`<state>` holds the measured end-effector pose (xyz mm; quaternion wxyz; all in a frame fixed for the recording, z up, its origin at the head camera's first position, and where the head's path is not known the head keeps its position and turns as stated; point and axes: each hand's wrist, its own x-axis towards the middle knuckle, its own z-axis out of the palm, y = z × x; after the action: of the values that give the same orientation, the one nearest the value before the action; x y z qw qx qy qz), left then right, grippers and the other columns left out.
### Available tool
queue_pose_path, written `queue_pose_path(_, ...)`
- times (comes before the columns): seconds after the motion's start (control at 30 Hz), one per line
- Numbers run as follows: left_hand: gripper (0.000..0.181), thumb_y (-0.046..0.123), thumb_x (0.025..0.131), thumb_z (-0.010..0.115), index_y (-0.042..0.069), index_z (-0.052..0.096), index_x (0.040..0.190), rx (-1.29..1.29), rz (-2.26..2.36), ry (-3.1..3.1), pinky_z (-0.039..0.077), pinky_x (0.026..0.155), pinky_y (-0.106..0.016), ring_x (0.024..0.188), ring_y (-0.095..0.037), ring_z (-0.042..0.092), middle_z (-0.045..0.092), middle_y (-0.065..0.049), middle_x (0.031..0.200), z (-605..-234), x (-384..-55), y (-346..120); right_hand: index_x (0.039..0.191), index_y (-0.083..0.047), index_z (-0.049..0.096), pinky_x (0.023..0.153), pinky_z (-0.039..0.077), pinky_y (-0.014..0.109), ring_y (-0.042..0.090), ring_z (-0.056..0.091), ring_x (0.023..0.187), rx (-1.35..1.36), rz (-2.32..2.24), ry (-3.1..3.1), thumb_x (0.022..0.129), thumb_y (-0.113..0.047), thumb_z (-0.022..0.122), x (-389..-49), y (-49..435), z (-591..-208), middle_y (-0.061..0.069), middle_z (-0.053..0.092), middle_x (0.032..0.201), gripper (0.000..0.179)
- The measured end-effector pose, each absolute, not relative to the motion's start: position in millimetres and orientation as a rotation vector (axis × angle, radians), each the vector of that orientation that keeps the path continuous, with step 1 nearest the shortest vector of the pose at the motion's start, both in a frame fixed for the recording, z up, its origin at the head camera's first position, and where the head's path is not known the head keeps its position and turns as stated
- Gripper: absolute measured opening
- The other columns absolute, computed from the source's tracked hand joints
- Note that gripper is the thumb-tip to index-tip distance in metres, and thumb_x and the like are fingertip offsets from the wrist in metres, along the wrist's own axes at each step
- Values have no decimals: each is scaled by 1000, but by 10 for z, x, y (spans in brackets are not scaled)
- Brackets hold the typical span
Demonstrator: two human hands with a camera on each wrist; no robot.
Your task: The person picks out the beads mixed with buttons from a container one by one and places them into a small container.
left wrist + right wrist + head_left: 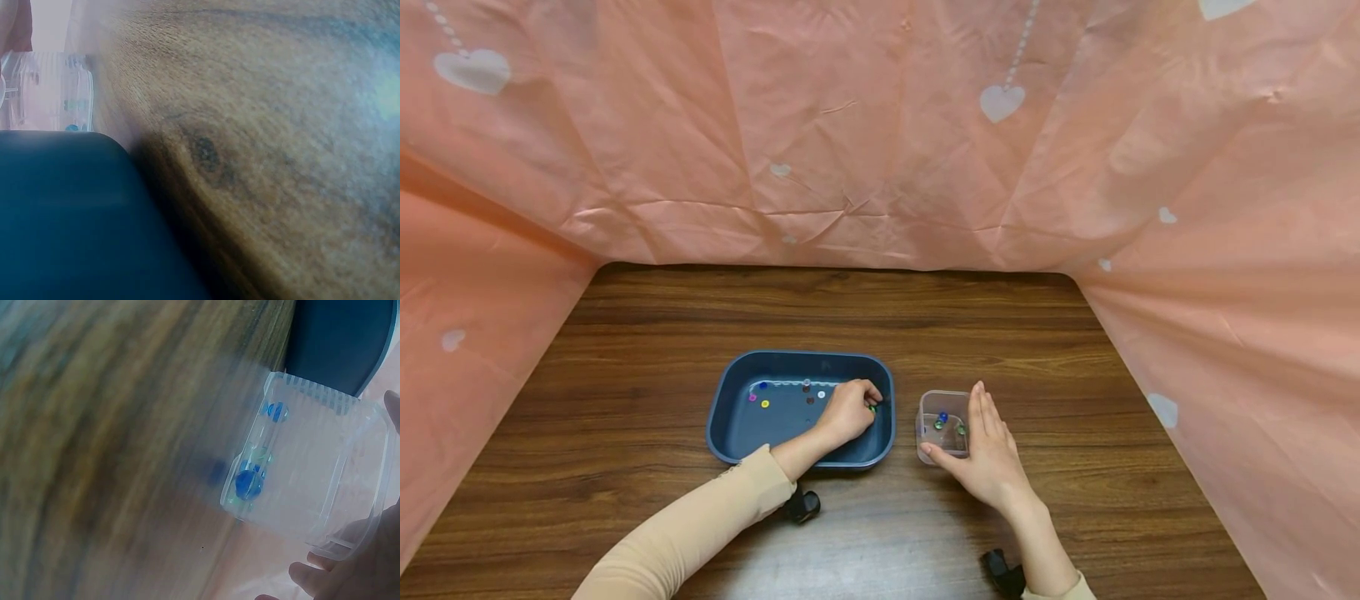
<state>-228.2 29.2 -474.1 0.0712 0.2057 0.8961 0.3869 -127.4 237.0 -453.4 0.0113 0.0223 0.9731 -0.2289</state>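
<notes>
My left hand (847, 412) reaches into the right end of a dark blue plastic tub (718, 417). Its bent fingers and thumb pinch a green marble (872, 409) near the tub's wall. Several small buttons lie on the tub floor, among them a yellow button (765, 404) and a white button (822, 395). Right of the tub stands a clear plastic container (300, 456) with a blue marble (249, 485) and green ones at its bottom. My right hand (992, 458) rests against this container, straight fingers along its right side, thumb across the near side.
The dark wood table (647, 333) is bounded by a pink curtain (850, 167) with white hearts at the back and sides. Black wrist-camera parts (802, 506) sit below each wrist. A narrow strip of table separates tub and container.
</notes>
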Motion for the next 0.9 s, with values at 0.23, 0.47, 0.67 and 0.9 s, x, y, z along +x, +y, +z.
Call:
queue_pose_path(0.23, 23, -7, 73, 56, 4, 67, 89, 571, 1193, 2683, 49, 64, -24, 76, -16, 61, 66, -6, 84, -4730, -2294, 285, 146, -7, -7, 106, 15, 59, 33, 5, 140, 65, -724, 3033, 72, -75, 49, -1271, 2365, -4531, 15, 0, 153, 115)
queue_pose_path(0.47, 19, -6, 74, 59, 2, 67, 90, 565, 1270, 2658, 49, 60, -22, 74, -16, 62, 67, -8, 85, -4705, -2293, 272, 146, -7, -6, 106, 15, 59, 32, 5, 140, 65, -735, 3034, 72, -74, 50, -1270, 2367, -4531, 15, -1, 153, 115)
queue_pose_path(0.67, 20, -6, 74, 59, 0, 67, 91, 534, 1309, 2643, 49, 58, -21, 74, -17, 63, 67, -8, 85, -4667, -2291, 265, 146, -7, -6, 106, 15, 58, 31, 4, 140, 70, -724, 3033, 72, -75, 50, -1272, 2367, -4528, 14, -2, 153, 115)
queue_pose_path(0.9, 19, -4, 73, 62, 1, 67, 91, 517, 1318, 2643, 50, 61, -22, 75, -16, 63, 67, -8, 85, -4637, -2305, 254, 146, -5, -4, 106, 15, 58, 33, 5, 140, 72, -716, 3035, 71, -75, 50, -1272, 2361, -4525, 13, -3, 153, 116)
